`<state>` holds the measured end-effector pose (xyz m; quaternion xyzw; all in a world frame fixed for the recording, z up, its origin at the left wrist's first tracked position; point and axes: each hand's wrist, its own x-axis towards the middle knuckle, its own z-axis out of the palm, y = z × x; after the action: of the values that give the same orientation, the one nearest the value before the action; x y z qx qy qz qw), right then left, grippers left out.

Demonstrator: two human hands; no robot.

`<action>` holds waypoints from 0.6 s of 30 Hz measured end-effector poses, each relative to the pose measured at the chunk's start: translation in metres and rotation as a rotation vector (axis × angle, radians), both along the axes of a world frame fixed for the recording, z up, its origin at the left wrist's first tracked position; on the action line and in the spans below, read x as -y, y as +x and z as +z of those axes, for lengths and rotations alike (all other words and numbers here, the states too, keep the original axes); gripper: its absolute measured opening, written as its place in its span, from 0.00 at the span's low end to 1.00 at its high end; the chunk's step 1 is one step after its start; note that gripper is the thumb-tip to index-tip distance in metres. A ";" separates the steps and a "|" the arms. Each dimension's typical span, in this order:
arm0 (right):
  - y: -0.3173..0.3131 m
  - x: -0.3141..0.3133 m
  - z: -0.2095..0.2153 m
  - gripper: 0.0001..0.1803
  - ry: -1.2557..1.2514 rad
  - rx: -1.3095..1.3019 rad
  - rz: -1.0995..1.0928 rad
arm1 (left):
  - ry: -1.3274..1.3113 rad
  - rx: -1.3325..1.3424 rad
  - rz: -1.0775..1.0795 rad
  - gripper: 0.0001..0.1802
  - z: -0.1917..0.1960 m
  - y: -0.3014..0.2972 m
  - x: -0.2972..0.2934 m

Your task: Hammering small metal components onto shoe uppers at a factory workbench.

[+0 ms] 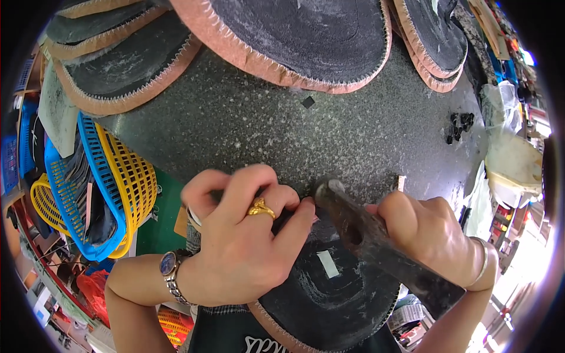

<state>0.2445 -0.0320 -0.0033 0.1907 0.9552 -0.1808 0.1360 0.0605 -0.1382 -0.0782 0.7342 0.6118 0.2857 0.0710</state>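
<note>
My right hand (pixel 426 232) is closed around the handle of a dark metal hammer (pixel 406 267). The rounded end of its head sits just right of my left fingertips. My left hand (pixel 247 241), with a gold ring and a wristwatch, has bent fingers closed at the upper edge of a dark sole-like piece (pixel 315 315). This piece has a tan rim with pale zigzag stitching and a small whitish rectangle (pixel 328 264) on it. What my left fingers pinch there is mostly hidden beneath them.
Similar stitched dark pieces (pixel 306 41) lie along the far side of the speckled dark work surface (pixel 235 132). Small black bits (pixel 459 126) lie at its right, and one dark square (pixel 308 102) near the middle. Blue (pixel 118 203) and yellow (pixel 138 191) plastic baskets stand at left.
</note>
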 end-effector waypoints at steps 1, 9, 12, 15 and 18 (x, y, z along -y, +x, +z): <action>0.004 -0.006 -0.005 0.13 -0.019 -0.022 0.036 | -0.012 0.132 -0.031 0.15 -0.007 -0.001 -0.001; 0.025 0.004 -0.004 0.11 -0.158 0.042 -0.384 | -0.140 0.308 -0.158 0.16 -0.006 -0.006 -0.047; 0.031 0.004 -0.011 0.09 -0.151 -0.031 -0.353 | -0.310 0.352 -0.095 0.21 0.004 -0.020 -0.044; 0.032 -0.001 -0.012 0.09 -0.161 -0.058 -0.373 | -0.296 0.511 -0.119 0.16 -0.001 -0.019 -0.038; 0.035 -0.009 -0.016 0.09 -0.211 -0.051 -0.400 | -0.102 0.343 -0.201 0.17 -0.011 -0.017 -0.030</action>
<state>0.2790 -0.0229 -0.0192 0.3565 0.8772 -0.3079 0.0923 0.0431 -0.1086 -0.0893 0.7276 0.5281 0.3666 0.2393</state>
